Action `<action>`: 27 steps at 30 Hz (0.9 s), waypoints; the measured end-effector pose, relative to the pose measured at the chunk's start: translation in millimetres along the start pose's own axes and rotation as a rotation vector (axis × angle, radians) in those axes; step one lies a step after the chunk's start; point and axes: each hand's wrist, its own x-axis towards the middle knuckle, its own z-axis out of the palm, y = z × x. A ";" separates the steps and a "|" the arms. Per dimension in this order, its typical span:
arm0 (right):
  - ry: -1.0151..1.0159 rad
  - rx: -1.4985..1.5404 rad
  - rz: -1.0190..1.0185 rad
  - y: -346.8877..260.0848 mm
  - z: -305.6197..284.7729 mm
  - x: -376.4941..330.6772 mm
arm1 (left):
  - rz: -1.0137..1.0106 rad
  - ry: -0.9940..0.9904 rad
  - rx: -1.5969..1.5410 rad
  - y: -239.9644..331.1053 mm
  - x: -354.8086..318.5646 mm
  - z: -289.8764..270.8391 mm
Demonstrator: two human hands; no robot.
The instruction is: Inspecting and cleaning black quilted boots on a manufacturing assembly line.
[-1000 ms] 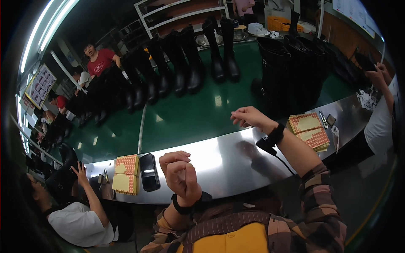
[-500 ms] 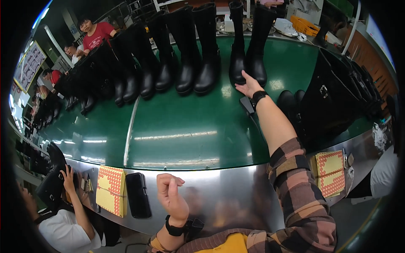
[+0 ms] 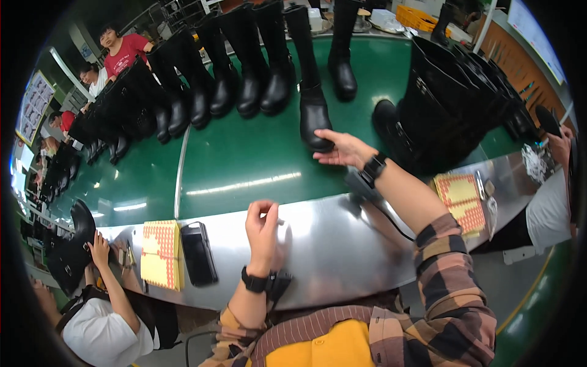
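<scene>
My right hand [image 3: 347, 148] grips the toe of a tall black boot [image 3: 314, 113], thumb over the top and fingers at the sole. That boot leans away from me over the green tabletop. Its neighbour, another black boot [image 3: 343, 73], stands upright just behind and to the right. Above the metal edge, my left hand [image 3: 263, 235] is raised with fingers curled toward the thumb in a pinch. Anything between those fingertips is too small to make out. Nearest to it on the metal lie a black phone-like device [image 3: 199, 254] and a yellow stack of cards with red round stickers [image 3: 161, 254].
Tall black boots [image 3: 247, 79] line the green table [image 3: 244, 153] to the left. More boots [image 3: 440, 110] cluster at the right, beside a second sticker stack [image 3: 460, 202]. A dark device with a cable [image 3: 362, 183] sits below my right wrist. Co-workers sit at both sides.
My right hand has closed on the boot's toe and drawn it nearer and to the left, away from its neighbour. My left hand stays raised. The whole view has shifted.
</scene>
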 end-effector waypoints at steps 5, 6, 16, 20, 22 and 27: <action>-0.062 0.124 0.078 76.9 28.0 -165.9 | -0.217 -0.206 -0.046 7.1 -19.5 37.3; -0.117 0.165 0.069 90.8 33.9 -191.4 | -0.297 -0.257 -0.107 10.4 -25.3 43.6; -0.052 -0.473 -0.329 136.7 -28.4 -306.9 | -0.157 -0.419 -0.369 46.3 -100.6 79.3; 0.985 -0.942 -0.541 90.8 -158.7 -333.8 | -0.273 -0.424 -0.462 55.9 -113.2 72.3; 1.376 -1.277 -0.467 71.4 -218.6 -342.3 | -0.394 -0.475 -0.592 59.3 -114.8 66.6; 1.187 -1.430 -0.073 57.8 -298.8 -310.2 | -0.474 -0.438 -0.635 74.8 -125.5 53.9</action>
